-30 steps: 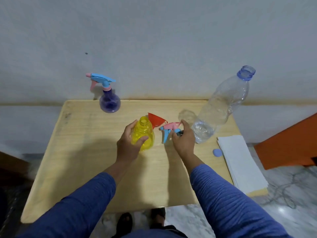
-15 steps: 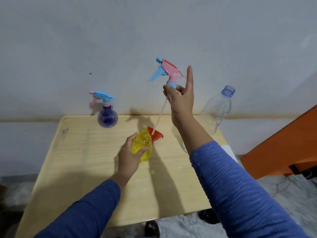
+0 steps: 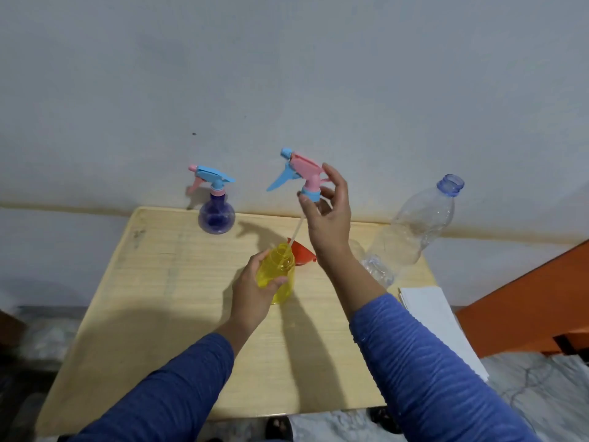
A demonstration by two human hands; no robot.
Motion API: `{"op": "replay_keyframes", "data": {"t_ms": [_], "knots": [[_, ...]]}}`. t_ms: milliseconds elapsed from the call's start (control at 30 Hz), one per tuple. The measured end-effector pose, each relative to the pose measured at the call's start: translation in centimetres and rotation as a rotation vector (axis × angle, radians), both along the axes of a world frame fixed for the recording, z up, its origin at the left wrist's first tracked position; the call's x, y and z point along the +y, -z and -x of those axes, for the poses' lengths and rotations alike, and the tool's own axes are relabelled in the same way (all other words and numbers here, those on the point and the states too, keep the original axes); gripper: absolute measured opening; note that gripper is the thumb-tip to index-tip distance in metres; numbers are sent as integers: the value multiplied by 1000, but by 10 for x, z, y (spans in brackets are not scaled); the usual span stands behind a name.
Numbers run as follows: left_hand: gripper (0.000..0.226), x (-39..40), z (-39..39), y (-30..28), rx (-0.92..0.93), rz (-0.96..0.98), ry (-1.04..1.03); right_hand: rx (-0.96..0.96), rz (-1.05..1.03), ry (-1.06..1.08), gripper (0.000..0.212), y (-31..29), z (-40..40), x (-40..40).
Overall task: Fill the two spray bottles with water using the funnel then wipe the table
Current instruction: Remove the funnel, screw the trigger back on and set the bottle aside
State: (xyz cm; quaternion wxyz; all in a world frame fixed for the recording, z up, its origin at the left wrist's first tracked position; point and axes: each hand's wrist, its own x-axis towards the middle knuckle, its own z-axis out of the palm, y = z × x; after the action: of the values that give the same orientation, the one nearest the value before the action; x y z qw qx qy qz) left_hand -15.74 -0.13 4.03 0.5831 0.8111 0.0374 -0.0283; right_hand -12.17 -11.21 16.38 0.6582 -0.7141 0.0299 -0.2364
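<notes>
Right hand (image 3: pixel 328 218) pinching pink spray head (image 3: pixel 302 173), dip tube slanting down-left to yellow bottle (image 3: pixel 278 275) mouth, mid-frame; left hand (image 3: pixel 255 291) gripping bottle.

Stack of white paper (image 3: pixel 436 320) at table's right edge, orange furniture (image 3: pixel 529 301) beside, pale wall (image 3: pixel 287 74) behind

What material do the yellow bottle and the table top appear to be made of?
Yellow bottle: probably translucent glossy plastic, because light passes through its tinted wall. Table top: pale wood or wood-look laminate with a matte finish; grain lines show, but which one is unclear.
</notes>
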Motion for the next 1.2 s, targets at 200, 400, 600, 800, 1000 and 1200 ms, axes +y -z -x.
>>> {"op": "replay_keyframes", "data": {"t_ms": [200, 400, 600, 800, 1000, 1200], "knots": [[58, -3, 1, -2, -25, 13, -13, 107, 60, -78, 59, 43, 15, 3], [61, -4, 0, 1, -29, 15, -30, 189, 108, -143, 55, 70, 25, -3], [61, -6, 0, 2, -33, 35, -41, 187, 137, -242, 46, 79, 29, -6], [63, -7, -1, 4, -28, 38, -57, 204, 177, -274, 44, 77, 24, -12], [62, -6, 0, 11, -74, 37, -41, 192, 262, -194, 38, 79, 23, -8], [58, -5, -2, 15, -98, 34, -26, 139, 322, -153, 72, 85, 23, 1]]}}
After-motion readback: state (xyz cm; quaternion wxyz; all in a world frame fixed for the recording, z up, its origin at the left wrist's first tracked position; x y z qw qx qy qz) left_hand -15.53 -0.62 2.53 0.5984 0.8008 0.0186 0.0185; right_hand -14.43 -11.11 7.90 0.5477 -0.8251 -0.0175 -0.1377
